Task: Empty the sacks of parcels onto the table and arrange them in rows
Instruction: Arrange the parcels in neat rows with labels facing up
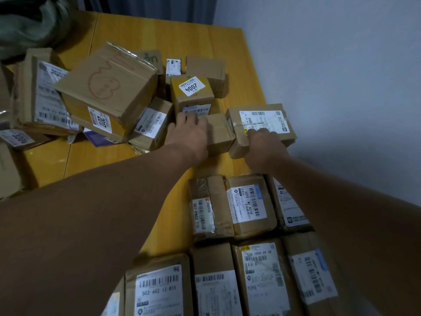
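Observation:
My left hand (pixel 186 133) lies on a small plain brown parcel (pixel 220 133) near the middle of the yellow table (pixel 177 37), fingers over its left end. Touching that parcel on the right is a labelled brown box (pixel 268 119), and my right hand (pixel 262 142) grips its near edge. Close to me, brown parcels lie label-up in two rows: a farther row (pixel 246 206) and a nearer row (pixel 216 286). A loose heap of boxes sits at the left and centre, with a big carton (pixel 107 87) on top and a box marked 2004 (pixel 192 92).
A grey-green sack (pixel 32 23) is bunched at the table's far left corner. A pale wall (pixel 341 65) runs along the table's right edge and a dark curtain hangs behind. Bare table top shows at the far end and at the left front (pixel 91 160).

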